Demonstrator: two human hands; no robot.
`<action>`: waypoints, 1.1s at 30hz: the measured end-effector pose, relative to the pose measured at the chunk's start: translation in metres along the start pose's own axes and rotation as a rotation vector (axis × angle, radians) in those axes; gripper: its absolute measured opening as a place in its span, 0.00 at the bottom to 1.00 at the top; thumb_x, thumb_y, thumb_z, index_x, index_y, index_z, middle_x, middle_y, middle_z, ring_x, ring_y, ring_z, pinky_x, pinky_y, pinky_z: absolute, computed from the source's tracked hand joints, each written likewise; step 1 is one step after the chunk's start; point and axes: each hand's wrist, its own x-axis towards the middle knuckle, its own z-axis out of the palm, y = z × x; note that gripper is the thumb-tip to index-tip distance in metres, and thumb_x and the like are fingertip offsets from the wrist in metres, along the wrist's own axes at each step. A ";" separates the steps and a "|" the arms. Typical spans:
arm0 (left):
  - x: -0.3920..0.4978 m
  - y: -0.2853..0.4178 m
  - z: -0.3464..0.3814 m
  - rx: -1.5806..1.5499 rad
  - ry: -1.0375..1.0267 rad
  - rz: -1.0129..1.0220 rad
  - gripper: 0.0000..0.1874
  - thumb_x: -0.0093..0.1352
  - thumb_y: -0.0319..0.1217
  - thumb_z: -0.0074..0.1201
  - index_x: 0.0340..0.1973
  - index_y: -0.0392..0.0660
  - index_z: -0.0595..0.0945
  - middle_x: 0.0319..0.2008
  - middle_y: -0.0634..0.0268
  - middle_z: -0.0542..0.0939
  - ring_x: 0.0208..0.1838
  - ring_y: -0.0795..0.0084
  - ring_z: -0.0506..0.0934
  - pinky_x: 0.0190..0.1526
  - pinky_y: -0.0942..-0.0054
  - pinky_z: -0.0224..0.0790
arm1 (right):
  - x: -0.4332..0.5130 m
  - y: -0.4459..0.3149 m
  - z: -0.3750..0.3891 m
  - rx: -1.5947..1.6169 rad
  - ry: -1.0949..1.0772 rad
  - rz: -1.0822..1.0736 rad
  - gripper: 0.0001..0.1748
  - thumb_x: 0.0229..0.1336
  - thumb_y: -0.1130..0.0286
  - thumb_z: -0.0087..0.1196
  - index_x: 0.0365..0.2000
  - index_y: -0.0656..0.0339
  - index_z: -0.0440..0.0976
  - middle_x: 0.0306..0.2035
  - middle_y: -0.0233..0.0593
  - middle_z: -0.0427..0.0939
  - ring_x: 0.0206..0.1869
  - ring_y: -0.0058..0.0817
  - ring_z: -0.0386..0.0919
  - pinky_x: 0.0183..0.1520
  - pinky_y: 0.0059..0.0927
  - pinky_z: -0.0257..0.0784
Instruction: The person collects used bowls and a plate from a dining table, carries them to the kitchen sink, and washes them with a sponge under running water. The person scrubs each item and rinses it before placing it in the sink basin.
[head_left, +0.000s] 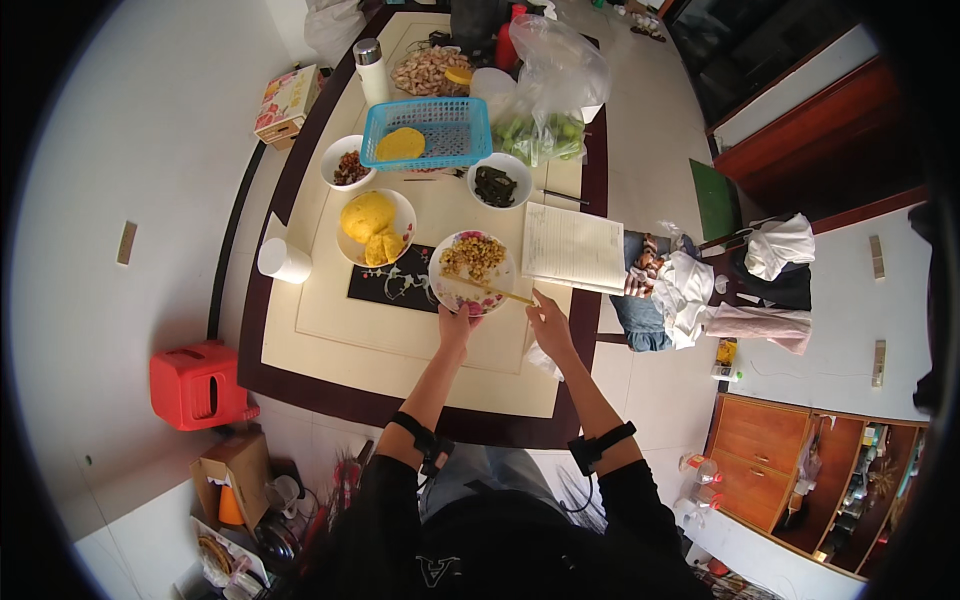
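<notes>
My left hand (456, 327) grips the near rim of a floral plate (491, 301) that holds small yellow-brown pieces of food (472, 259). Chopsticks (495, 289) reach from my right hand (549, 321) across that plate, their tips by the food. Left of it, a second plate (406, 217) bears yellow dough-like food (369, 217). Behind stand a white bowl (330, 161) of reddish-brown pieces, a bowl (525, 174) of dark strips, and a blue plastic basket (457, 161) with a flat yellow round (401, 144) inside.
An open notebook (574, 247) lies right of the floral plate, with a pen (565, 196) behind it. A roll of white paper (285, 260) stands at the table's left. A white flask (371, 75) and plastic bags (559, 67) are farther back. A red stool (196, 382) is on the floor.
</notes>
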 end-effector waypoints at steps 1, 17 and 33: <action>0.002 0.001 0.001 0.002 0.008 -0.019 0.26 0.74 0.21 0.44 0.67 0.44 0.59 0.61 0.53 0.71 0.56 0.59 0.79 0.52 0.62 0.83 | 0.003 -0.002 0.003 -0.020 -0.006 0.008 0.28 0.67 0.64 0.55 0.64 0.62 0.69 0.55 0.52 0.77 0.50 0.41 0.81 0.54 0.39 0.75; -0.082 -0.001 -0.019 0.200 -0.418 -0.071 0.30 0.73 0.23 0.44 0.69 0.54 0.58 0.53 0.60 0.76 0.52 0.68 0.81 0.52 0.62 0.81 | -0.090 -0.019 -0.076 0.309 0.092 0.203 0.09 0.65 0.72 0.60 0.39 0.69 0.83 0.27 0.39 0.83 0.26 0.20 0.81 0.29 0.23 0.78; -0.320 -0.136 0.154 0.637 -1.123 -0.334 0.32 0.72 0.24 0.46 0.71 0.47 0.57 0.59 0.59 0.75 0.57 0.66 0.80 0.57 0.63 0.79 | -0.385 0.004 -0.270 0.441 0.889 0.036 0.09 0.65 0.73 0.61 0.42 0.67 0.83 0.38 0.38 0.79 0.39 0.21 0.78 0.43 0.24 0.76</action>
